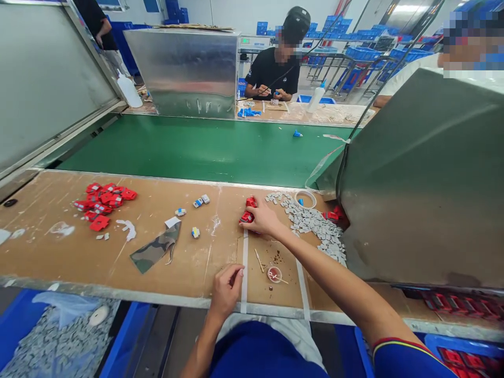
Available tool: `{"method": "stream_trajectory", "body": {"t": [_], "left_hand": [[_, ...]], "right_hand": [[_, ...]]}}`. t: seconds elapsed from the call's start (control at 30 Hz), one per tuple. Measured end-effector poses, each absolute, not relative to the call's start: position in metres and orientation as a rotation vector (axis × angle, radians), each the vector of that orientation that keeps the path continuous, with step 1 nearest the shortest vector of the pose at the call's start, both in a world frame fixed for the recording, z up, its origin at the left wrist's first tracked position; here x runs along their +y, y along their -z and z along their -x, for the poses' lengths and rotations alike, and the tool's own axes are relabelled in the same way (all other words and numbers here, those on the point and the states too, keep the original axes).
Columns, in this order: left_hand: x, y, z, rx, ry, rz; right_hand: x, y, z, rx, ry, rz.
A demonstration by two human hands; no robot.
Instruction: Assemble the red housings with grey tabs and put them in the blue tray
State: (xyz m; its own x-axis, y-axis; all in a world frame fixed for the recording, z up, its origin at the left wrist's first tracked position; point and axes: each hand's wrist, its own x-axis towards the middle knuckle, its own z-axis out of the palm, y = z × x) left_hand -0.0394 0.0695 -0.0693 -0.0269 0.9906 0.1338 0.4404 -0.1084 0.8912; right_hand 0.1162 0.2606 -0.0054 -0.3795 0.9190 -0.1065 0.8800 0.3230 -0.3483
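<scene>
My right hand (264, 218) is gripping the near red piece (247, 217), thumb on the close side and fingers over the far side. That piece is sitting at the top of the white strip (244, 273) on the table (220, 247), with the far red piece (251, 201) lying just beyond it, by my fingers. My left hand (226, 291) is resting near the table's front edge beside the strip, fingers curling loosely; I cannot tell whether they are pinching anything.

By its look, I am judging the near piece light, stiff and a little slick, like hard plastic, so a gentle pinch across its two sides should be enough. Its small details are looking easier to scuff than the body, so fingertips would be better off them. The grey chips (311, 223) are lying to the right, the cup (271, 273) and stick (259, 261) nearer me, and the red pile (104, 199) well off left.
</scene>
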Motion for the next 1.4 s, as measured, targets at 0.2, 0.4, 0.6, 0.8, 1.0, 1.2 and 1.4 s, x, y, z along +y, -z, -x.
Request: {"method": "stream_trajectory", "body": {"t": [0.2,0.4,0.6,0.8,1.0,1.2,1.4], "left_hand": [[0.067,0.065,0.038,1.469,-1.191,-1.526],[0.061,0.025,0.027,1.296,-1.378,-1.871],[0.065,-0.009,0.02,0.912,-1.168,-1.947],[0.053,-0.013,0.005,0.865,-1.119,-1.805],[0.035,0.025,0.012,1.119,-1.021,-1.544],[0.036,0.069,0.011,1.214,-0.935,-1.46],[0.041,0.075,0.016,1.158,-0.951,-1.473]], "right_hand": [[0.221,-0.043,-0.125,-2.423,-0.45,1.519],[0.128,-0.07,-0.151,-2.258,-0.962,1.268],[0.084,-0.032,-0.188,-1.591,-1.813,0.809],[0.045,0.001,-0.203,-1.185,-1.869,0.842],[0.028,0.036,-0.224,-1.388,-0.991,1.359],[0.05,0.059,-0.218,-1.637,-0.87,1.364],[0.072,0.055,-0.204,-1.72,-0.6,1.215]]}}
